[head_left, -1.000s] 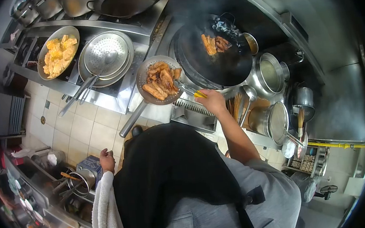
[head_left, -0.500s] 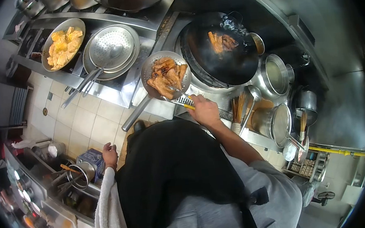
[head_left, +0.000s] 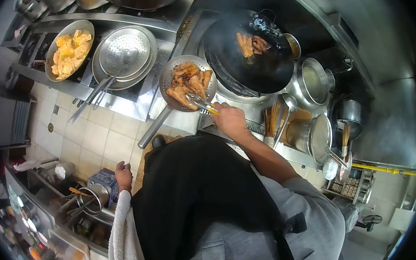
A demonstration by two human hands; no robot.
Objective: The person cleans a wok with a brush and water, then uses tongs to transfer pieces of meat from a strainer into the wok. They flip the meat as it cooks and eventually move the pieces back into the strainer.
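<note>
My right hand (head_left: 230, 119) is wrapped round a pair of tongs (head_left: 200, 102) with a yellow grip. The tongs' metal tips reach the lower edge of the browned fried pieces (head_left: 190, 82). Those pieces lie in a perforated strainer ladle (head_left: 167, 96), whose long handle points down to the left, beside the wok. In the black wok (head_left: 228, 74) a few more browned pieces (head_left: 252, 44) lie near the far side, with oil bubbling behind them. Hanging at my left side, my left hand (head_left: 124, 177) holds nothing, its fingers loosely bent and apart. A white towel (head_left: 123, 241) drapes over that forearm.
A pan of pale yellow battered pieces (head_left: 70, 53) stands at upper left, next to stacked strainers (head_left: 126, 53). Right of the wok are metal pots (head_left: 314, 81), a bamboo brush (head_left: 271, 122) and a ladle (head_left: 289, 104). A utensil pot (head_left: 93, 199) sits lower left.
My right hand and the tongs have shifted slightly left and up, and the tips now press against the lower pieces in the strainer. My left hand has barely moved.
</note>
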